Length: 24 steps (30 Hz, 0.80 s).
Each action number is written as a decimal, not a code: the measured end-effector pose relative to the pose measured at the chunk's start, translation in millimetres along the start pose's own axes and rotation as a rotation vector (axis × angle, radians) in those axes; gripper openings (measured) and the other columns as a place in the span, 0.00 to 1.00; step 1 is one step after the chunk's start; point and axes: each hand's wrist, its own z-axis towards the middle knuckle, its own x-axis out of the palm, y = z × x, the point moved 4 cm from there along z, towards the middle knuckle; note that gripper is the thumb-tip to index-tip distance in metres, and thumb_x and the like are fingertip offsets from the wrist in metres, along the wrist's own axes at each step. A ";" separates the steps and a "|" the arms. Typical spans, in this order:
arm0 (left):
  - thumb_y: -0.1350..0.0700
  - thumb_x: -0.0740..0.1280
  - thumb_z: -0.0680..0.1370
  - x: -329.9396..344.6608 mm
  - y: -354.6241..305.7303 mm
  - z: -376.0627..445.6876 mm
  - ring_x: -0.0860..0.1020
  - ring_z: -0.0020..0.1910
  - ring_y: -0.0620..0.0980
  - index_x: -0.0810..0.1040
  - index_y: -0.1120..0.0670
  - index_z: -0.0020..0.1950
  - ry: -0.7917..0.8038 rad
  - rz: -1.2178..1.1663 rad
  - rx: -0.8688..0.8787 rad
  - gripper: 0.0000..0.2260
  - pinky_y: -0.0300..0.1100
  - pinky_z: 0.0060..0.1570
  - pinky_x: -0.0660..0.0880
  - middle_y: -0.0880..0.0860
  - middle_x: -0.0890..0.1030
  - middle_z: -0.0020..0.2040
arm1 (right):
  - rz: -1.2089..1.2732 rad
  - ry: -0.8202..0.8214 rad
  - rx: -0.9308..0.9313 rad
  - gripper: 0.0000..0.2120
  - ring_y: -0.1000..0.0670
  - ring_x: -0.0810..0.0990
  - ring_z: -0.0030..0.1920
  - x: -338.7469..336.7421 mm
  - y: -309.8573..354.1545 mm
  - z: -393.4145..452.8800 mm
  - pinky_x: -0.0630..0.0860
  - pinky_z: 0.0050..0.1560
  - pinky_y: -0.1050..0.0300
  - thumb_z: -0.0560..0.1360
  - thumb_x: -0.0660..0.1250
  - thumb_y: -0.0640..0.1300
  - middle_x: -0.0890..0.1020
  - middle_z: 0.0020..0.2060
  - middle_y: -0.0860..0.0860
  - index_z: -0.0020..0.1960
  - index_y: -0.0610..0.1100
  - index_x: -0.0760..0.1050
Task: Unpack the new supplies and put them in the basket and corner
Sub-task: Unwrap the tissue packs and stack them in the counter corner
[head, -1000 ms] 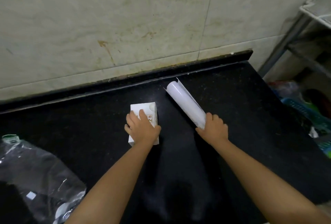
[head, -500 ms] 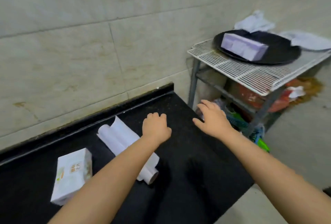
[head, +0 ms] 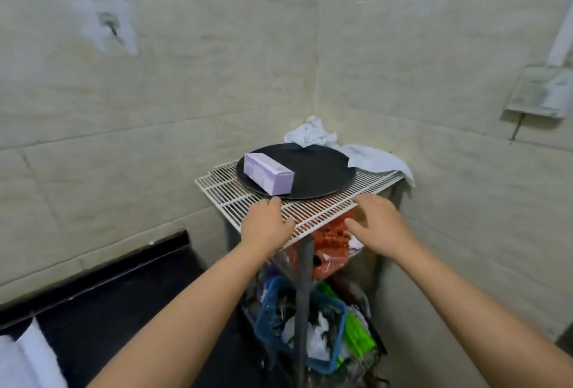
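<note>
Tiled corner, white wire rack [head: 235,192] beside black counter [head: 102,304].
Rack top: black round tray [head: 322,170] holding lilac box [head: 268,173]; white cloth [head: 313,134] behind. Below: blue basket [head: 333,353] of blurred clutter, red bag [head: 331,238] above it. Left hand [head: 266,226] and right hand [head: 379,226] lie loosely open over the rack's front edge, empty. White roll [head: 28,356] cut off at the lower left.

Both bare forearms stretch forward, side by side; left hand [head: 265,226] palm down, fingers seemingly curled under, holding nothing; right hand [head: 376,224] just apart from it, palm down, fingers loosely spread, thumb out, empty too
</note>
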 end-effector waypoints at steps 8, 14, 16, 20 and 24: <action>0.46 0.61 0.76 6.1 -8.4 95.5 0.72 0.61 0.63 0.69 0.62 0.62 -0.048 0.001 -0.213 0.23 0.51 0.56 0.73 0.64 0.74 0.62 | 0.099 0.069 -0.024 0.23 0.47 0.68 0.68 20.1 -47.1 78.0 0.67 0.70 0.48 0.75 0.61 0.51 0.70 0.68 0.46 0.68 0.45 0.65; 0.37 0.62 0.73 26.4 3.5 174.7 0.71 0.64 0.61 0.64 0.58 0.69 0.036 -0.009 -0.413 0.33 0.50 0.58 0.72 0.61 0.72 0.66 | 0.006 0.120 -0.170 0.25 0.47 0.66 0.69 45.0 -56.9 169.0 0.65 0.69 0.50 0.75 0.61 0.51 0.68 0.69 0.47 0.69 0.45 0.63; 0.39 0.64 0.72 33.4 3.6 192.1 0.72 0.63 0.60 0.68 0.59 0.66 0.048 0.016 -0.459 0.30 0.48 0.56 0.72 0.59 0.74 0.64 | -0.030 0.139 -0.223 0.25 0.46 0.65 0.69 51.2 -56.5 195.5 0.65 0.69 0.49 0.75 0.62 0.51 0.69 0.69 0.46 0.69 0.45 0.63; 0.48 0.70 0.71 42.7 -9.8 218.0 0.69 0.64 0.60 0.69 0.57 0.63 0.091 0.107 -0.557 0.25 0.47 0.58 0.72 0.59 0.72 0.64 | -0.021 0.192 -0.274 0.24 0.45 0.66 0.68 60.5 -58.7 233.4 0.66 0.68 0.48 0.75 0.62 0.51 0.70 0.68 0.45 0.68 0.43 0.64; 0.52 0.69 0.70 40.2 -5.8 227.7 0.68 0.64 0.59 0.71 0.56 0.63 0.056 0.187 -0.644 0.23 0.47 0.59 0.71 0.60 0.70 0.65 | 0.005 0.228 -0.342 0.25 0.45 0.66 0.68 70.4 -60.6 258.7 0.66 0.67 0.47 0.74 0.62 0.50 0.70 0.68 0.45 0.68 0.43 0.64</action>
